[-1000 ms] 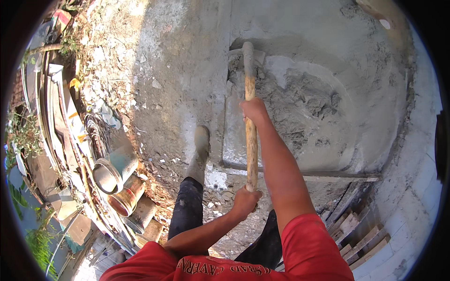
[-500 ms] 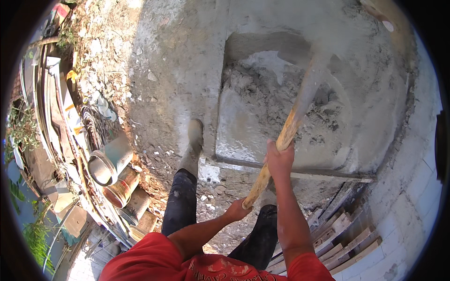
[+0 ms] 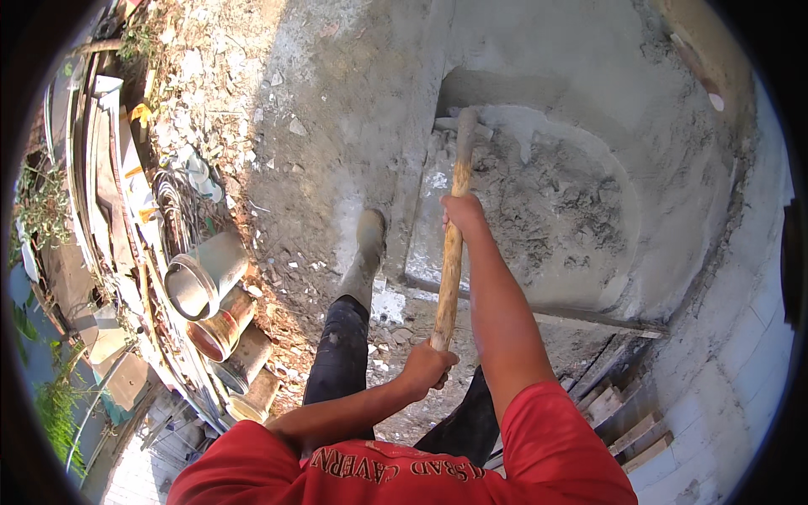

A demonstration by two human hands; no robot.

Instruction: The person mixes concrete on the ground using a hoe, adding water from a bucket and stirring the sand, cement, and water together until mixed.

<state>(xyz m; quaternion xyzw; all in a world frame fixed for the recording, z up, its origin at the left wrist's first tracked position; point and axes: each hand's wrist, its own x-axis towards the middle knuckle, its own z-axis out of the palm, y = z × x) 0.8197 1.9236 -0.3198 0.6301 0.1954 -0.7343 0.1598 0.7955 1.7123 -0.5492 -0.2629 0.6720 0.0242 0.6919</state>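
A hoe with a thick wooden handle reaches away from me over a shallow basin of wet grey cement mix. Its cement-coated head lies at the far left of the basin, partly sunk or smeared in grey. Closed round the butt end near my body is my left hand. My right hand grips the shaft farther up, over the basin's left part. Lumpy mix lies mostly right of the handle, with a smoother wet band around it.
A board edges the basin's near side. Stacked buckets, coiled wire and long planks lie at left. Wooden pieces rest low at right beside a pale wall. My boot stands left of the basin.
The hoe has swung left, its head now at the basin's far left instead of far right. My right hand moved left and farther away; the view shifted slightly.
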